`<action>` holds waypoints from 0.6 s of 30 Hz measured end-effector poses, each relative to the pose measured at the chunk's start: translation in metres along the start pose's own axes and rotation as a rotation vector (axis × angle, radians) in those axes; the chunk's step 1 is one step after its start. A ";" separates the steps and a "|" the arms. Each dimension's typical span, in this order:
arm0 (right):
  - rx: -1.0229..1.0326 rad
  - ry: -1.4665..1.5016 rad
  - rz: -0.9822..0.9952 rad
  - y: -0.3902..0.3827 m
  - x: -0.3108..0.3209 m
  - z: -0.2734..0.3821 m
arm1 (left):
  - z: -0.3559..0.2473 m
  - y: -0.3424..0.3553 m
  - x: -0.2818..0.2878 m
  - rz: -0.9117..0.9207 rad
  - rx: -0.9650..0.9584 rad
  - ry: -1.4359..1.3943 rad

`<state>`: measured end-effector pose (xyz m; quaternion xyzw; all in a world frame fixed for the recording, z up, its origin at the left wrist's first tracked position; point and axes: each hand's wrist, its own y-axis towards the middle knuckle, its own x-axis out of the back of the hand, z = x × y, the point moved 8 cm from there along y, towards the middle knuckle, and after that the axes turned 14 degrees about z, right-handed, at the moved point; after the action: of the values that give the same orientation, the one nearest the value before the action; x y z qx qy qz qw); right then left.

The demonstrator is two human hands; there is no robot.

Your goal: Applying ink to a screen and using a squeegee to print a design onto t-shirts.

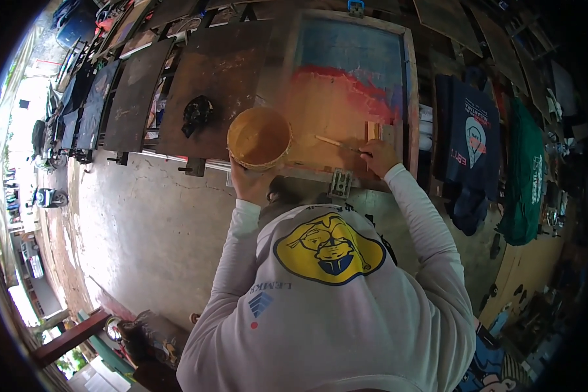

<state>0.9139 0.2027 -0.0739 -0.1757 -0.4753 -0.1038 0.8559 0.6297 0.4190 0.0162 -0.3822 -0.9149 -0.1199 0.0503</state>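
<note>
My left hand (244, 180) grips a round yellow-orange tub (233, 145) from its near side, and the tub is tipped so its mouth shows. Its inside is coated orange; how much it contains I cannot tell. In my right hand (380, 159) is a thin wooden stick (333, 141), its tip pointing left toward the tub. The stick is over a wood-framed printing screen (408, 85), whose mesh is orange nearby, red in the middle and blue at the far end. A short wooden block (373, 131) rests on the screen just beyond my right hand.
Left of the screen is a brown board (228, 59) with a crumpled black plastic bag (198, 114). A metal hinge clamp (340, 183) sits at the screen's near edge. Dark blue (467, 144) and green (524, 176) printed garments hang to the right. Concrete floor (157, 228) lies to my left.
</note>
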 end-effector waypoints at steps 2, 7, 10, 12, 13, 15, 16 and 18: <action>0.053 -0.003 0.081 -0.003 -0.007 0.004 | -0.002 0.002 -0.001 0.003 0.023 0.000; -0.024 -0.026 0.065 -0.001 -0.013 0.008 | 0.010 0.017 -0.006 0.013 0.045 -0.161; 0.066 -0.047 0.106 0.009 -0.023 0.023 | 0.018 0.033 -0.003 0.047 -0.015 -0.197; 0.100 -0.020 0.112 0.015 -0.025 0.029 | 0.023 0.043 0.004 0.031 -0.033 -0.127; 0.102 -0.028 0.080 0.018 -0.023 0.031 | 0.026 0.048 0.008 0.034 -0.039 -0.124; -0.042 -0.073 0.026 0.021 -0.018 0.024 | 0.034 0.055 0.014 0.052 -0.028 -0.214; -0.060 -0.061 0.082 0.022 -0.023 0.025 | 0.037 0.058 0.016 0.064 -0.023 -0.221; 0.093 -0.051 0.111 0.021 -0.025 0.044 | 0.042 0.069 0.023 0.071 -0.035 -0.335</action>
<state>0.8743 0.2400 -0.0779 -0.1641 -0.4910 -0.0294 0.8550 0.6628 0.4921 -0.0073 -0.4299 -0.8941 -0.0684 -0.1055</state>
